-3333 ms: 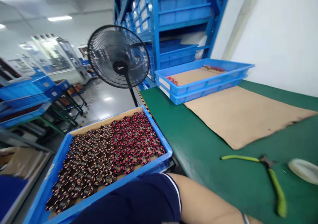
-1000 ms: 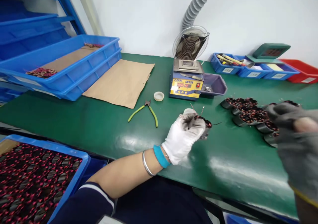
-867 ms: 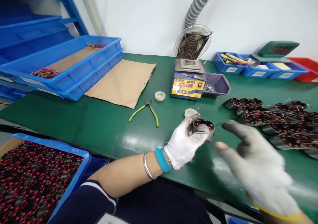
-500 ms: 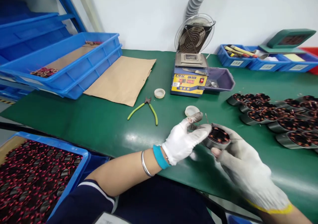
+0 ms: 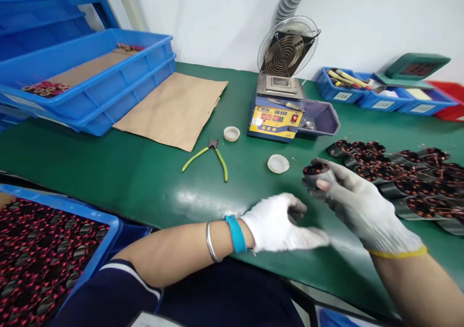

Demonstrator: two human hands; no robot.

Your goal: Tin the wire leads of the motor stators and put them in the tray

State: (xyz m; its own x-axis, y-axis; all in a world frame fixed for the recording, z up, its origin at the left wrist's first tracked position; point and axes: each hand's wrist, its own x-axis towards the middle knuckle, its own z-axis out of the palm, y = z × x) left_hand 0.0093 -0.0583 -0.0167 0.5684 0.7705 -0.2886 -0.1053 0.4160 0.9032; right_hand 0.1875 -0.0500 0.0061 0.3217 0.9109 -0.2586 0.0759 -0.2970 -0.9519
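My right hand (image 5: 358, 206), in a white glove, grips a round metal coil part (image 5: 316, 172) with red-copper windings, held just above the green table (image 5: 145, 182). The left hand (image 5: 282, 223), also gloved, hovers empty over the table's front edge, fingers loosely spread, a little below and left of the part. A cluster of several similar coil parts (image 5: 398, 172) lies on the table to the right of my right hand.
A yellow-and-blue solder pot (image 5: 277, 114) with a small fan stands at the back centre. Green-handled cutters (image 5: 206, 154), two white caps (image 5: 278, 163), a cardboard sheet (image 5: 174, 109), stacked blue trays (image 5: 94, 80), small bins (image 5: 362, 92) and a floor-side tray of coils (image 5: 43, 249) surround the work spot.
The coil part passed from my left hand to my right hand, which carried it rightward toward the cluster. My left hand let go and dropped toward the table's front edge.
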